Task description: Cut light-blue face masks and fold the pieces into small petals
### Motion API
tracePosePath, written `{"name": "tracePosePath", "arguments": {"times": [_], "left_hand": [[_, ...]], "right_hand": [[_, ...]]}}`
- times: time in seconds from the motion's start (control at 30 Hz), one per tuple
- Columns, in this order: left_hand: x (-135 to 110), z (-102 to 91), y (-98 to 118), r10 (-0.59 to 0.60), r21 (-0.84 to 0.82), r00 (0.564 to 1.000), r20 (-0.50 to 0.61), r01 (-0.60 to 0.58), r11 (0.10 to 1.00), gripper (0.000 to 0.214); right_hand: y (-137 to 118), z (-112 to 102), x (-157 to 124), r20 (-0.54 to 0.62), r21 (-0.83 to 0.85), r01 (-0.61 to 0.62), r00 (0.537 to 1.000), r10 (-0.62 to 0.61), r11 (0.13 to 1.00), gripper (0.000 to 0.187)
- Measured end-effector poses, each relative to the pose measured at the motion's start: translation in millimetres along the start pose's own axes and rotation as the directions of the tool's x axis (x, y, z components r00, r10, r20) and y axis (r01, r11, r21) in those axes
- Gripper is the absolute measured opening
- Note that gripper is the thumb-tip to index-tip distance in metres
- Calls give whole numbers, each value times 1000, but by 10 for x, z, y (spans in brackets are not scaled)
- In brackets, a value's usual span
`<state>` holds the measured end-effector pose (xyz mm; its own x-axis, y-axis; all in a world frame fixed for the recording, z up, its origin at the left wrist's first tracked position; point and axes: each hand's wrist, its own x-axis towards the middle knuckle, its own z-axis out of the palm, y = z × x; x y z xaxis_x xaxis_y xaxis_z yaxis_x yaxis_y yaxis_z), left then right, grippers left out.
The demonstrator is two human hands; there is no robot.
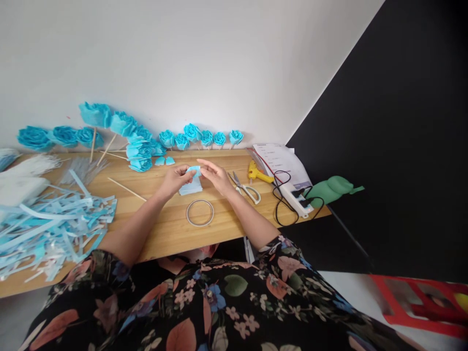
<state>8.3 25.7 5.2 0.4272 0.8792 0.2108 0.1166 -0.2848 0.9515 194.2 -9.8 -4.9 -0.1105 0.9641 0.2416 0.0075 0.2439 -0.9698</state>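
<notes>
A small light-blue paper piece (193,169) is held up between my two hands over the table. My left hand (177,179) pinches its left side between thumb and fingers. At its right edge, my right hand (216,176) closes thumb and fingertips on the paper, with another finger stretched out. Right beneath lies a stack of pale-blue paper pieces (191,186), partly hidden by the hands. A roll of tape (200,213) lies flat nearer to me. Scissors (245,187) rest just right of my right hand. Two cut blue petals (165,161) lie beyond my left hand.
Blue paper flowers (192,132) on sticks line the wall. Paper strips (47,229) heap at the left, near a wooden stick (126,189). A yellow glue gun (259,172), printed sheets (283,163), a power strip (297,201) with black cables and a green bundle (331,190) occupy the right.
</notes>
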Motion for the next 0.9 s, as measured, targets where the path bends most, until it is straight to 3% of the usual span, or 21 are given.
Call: {"name": "tracePosePath", "arguments": {"times": [0.13, 0.3, 0.67, 0.77, 0.9], "left_hand": [[6, 7, -46, 8, 65, 1000, 8, -8, 998, 42], [5, 13, -43, -27, 16, 999, 27, 26, 1000, 42], [-8, -7, 19, -21, 111, 1000, 1, 21, 994, 31], [2, -29, 16, -37, 122, 998, -42, 42, 992, 29], [27, -53, -25, -45, 104, 993, -109, 56, 993, 25]], "right_hand": [[30, 2, 14, -24, -64, 23, 999, -24, 998, 47], [19, -10, 17, -55, -134, 43, 997, -51, 990, 45], [129, -18, 42, -40, -210, 60, 997, -70, 976, 45], [-6, -163, 89, -156, -218, 80, 981, -116, 973, 44], [-352, -518, 59, -354, -253, 130, 910, -217, 959, 42]]}}
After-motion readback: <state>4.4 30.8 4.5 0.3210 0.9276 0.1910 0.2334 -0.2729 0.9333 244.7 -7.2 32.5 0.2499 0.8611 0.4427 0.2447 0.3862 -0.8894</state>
